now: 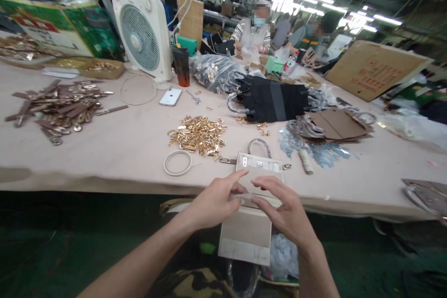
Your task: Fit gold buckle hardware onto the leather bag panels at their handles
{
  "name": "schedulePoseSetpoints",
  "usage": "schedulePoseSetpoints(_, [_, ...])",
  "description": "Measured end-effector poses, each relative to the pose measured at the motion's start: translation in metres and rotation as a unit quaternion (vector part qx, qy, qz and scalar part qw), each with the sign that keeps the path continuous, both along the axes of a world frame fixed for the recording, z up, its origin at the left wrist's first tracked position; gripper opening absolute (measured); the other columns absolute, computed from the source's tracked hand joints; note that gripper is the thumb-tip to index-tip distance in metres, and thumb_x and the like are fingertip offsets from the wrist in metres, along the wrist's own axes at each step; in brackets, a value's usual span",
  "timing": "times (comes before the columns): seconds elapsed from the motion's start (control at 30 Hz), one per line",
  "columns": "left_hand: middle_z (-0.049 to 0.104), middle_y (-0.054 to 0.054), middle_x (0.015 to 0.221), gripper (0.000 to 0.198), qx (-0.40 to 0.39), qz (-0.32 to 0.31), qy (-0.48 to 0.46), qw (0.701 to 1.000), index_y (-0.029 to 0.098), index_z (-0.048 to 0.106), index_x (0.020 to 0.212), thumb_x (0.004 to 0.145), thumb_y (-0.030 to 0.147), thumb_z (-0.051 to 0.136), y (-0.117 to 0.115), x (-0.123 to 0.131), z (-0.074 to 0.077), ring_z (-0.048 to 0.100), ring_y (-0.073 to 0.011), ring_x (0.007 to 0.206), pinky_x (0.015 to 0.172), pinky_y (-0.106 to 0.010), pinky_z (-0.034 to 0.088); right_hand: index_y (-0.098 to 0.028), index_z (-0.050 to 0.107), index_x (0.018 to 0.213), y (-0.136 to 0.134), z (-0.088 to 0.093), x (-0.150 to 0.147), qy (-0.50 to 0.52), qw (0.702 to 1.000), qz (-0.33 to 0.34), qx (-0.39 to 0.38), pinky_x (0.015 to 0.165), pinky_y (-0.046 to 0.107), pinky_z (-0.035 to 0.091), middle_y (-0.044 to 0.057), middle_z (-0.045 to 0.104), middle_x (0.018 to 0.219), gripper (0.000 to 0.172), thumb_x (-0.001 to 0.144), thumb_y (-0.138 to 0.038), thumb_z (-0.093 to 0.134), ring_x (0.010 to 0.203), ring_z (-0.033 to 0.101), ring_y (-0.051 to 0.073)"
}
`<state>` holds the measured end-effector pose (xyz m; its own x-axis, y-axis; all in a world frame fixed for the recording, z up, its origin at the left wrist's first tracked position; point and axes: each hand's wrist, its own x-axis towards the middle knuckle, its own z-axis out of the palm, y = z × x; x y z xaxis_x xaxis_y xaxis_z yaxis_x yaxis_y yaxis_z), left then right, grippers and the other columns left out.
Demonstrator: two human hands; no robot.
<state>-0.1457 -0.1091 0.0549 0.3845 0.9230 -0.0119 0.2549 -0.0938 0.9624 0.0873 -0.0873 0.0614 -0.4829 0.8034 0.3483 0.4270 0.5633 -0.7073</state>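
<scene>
A beige bag piece (244, 237) hangs over the table's front edge, its upper part with a pale panel (270, 164) lying on the table. My left hand (218, 200) is over its left side, forefinger stretched out and apart from the thumb. Facing it, my right hand (282, 200) is curved, with a gap between thumb and forefinger. A thin pale edge shows between the fingertips; whether they touch it I cannot tell. A wrapped chain handle (259, 141) stands behind the panel, with a brown strap end (227, 161) at its left.
Gold metal fittings (199, 135) and a tape roll (178, 163) lie left of the bag piece. Farther off are brown straps (66, 104), a fan (139, 32), a phone (170, 97), a tumbler (181, 66) and black bags (272, 98). Co-workers (256, 28) sit across the table.
</scene>
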Motion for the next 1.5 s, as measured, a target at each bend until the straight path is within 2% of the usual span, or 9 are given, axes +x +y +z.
schedulePoseSetpoints(0.1, [0.077,-0.006,0.119,0.075,0.016,0.000,0.008,1.000,0.021,0.043,0.158,0.085,0.009,0.058,0.000,0.001,-0.001,0.072,-0.0191,0.104,0.098,-0.030,0.052,-0.028,0.069,0.130,-0.013,0.004,-0.018,-0.049,0.998,0.035,0.024,0.097,0.038,0.060,0.009,0.074,0.121,0.031,0.099,-0.025,0.067,0.113,0.070,0.024])
schedulePoseSetpoints(0.4, [0.077,-0.007,0.111,0.072,0.055,0.009,0.047,0.997,0.020,0.052,0.151,0.081,0.007,0.058,0.000,0.002,0.000,0.071,-0.0224,0.103,0.092,-0.032,0.055,-0.032,0.069,0.133,-0.019,-0.007,-0.021,-0.083,0.994,0.004,0.067,0.085,0.031,0.062,0.007,0.076,0.110,0.034,0.102,-0.022,0.063,0.099,0.074,0.021])
schedulePoseSetpoints(0.6, [0.071,-0.008,0.122,0.069,0.069,0.014,0.061,0.996,0.020,0.055,0.144,0.077,0.008,0.059,-0.002,0.004,0.002,0.069,-0.0168,0.087,0.084,-0.030,0.057,-0.027,0.074,0.115,-0.021,-0.010,-0.017,-0.093,0.994,-0.004,0.065,0.082,0.030,0.059,0.007,0.075,0.100,0.022,0.104,-0.018,0.058,0.090,0.073,0.019])
schedulePoseSetpoints(0.73, [0.063,-0.010,0.130,0.049,0.070,0.015,0.052,0.996,0.018,0.064,0.128,0.080,0.010,0.059,0.000,0.001,0.002,0.069,-0.0134,0.083,0.079,-0.027,0.057,-0.026,0.073,0.107,-0.021,-0.007,-0.017,-0.065,0.997,-0.001,0.041,0.080,0.033,0.058,0.007,0.073,0.097,0.013,0.103,-0.021,0.061,0.089,0.071,0.020])
schedulePoseSetpoints(0.83, [0.066,-0.009,0.123,0.021,0.079,-0.003,0.068,0.995,0.017,0.075,0.102,0.088,0.012,0.060,0.002,-0.002,0.006,0.070,-0.0158,0.093,0.085,-0.027,0.056,-0.025,0.071,0.105,-0.021,-0.003,-0.018,-0.056,0.998,0.000,0.030,0.080,0.033,0.056,0.007,0.073,0.096,0.012,0.103,-0.022,0.060,0.089,0.070,0.021])
schedulePoseSetpoints(0.9, [0.070,-0.007,0.117,0.018,0.095,-0.026,0.078,0.992,0.019,0.078,0.095,0.094,0.015,0.060,0.003,-0.004,0.009,0.068,-0.0178,0.102,0.091,-0.028,0.053,-0.025,0.069,0.104,-0.022,0.000,-0.019,-0.058,0.998,0.001,0.027,0.079,0.033,0.055,0.006,0.072,0.095,0.010,0.103,-0.021,0.060,0.089,0.069,0.021])
schedulePoseSetpoints(1.03, [0.075,-0.003,0.101,0.021,0.112,-0.072,0.073,0.988,0.022,0.078,0.100,0.102,0.021,0.057,0.003,-0.004,0.010,0.068,-0.0170,0.099,0.090,-0.026,0.050,-0.024,0.066,0.103,-0.025,0.000,-0.020,-0.064,0.998,-0.002,0.023,0.077,0.032,0.053,0.005,0.069,0.093,0.008,0.102,-0.019,0.060,0.087,0.066,0.020])
schedulePoseSetpoints(1.27, [0.076,-0.001,0.099,0.024,0.153,-0.071,0.112,0.979,0.025,0.077,0.106,0.106,0.032,0.054,0.004,0.002,-0.005,0.065,-0.0186,0.097,0.089,-0.027,0.046,-0.023,0.060,0.100,-0.031,-0.006,-0.016,-0.079,0.996,-0.017,0.027,0.076,0.033,0.048,0.005,0.064,0.093,0.009,0.103,-0.017,0.055,0.089,0.061,0.021])
schedulePoseSetpoints(1.5, [0.074,-0.002,0.092,0.028,0.140,-0.079,0.121,0.980,0.021,0.075,0.101,0.107,0.032,0.050,-0.003,0.002,0.001,0.066,-0.0163,0.084,0.078,-0.024,0.045,-0.023,0.059,0.099,-0.032,-0.007,-0.009,-0.032,0.999,-0.006,-0.002,0.077,0.031,0.048,0.004,0.062,0.092,0.009,0.103,-0.017,0.055,0.088,0.060,0.019])
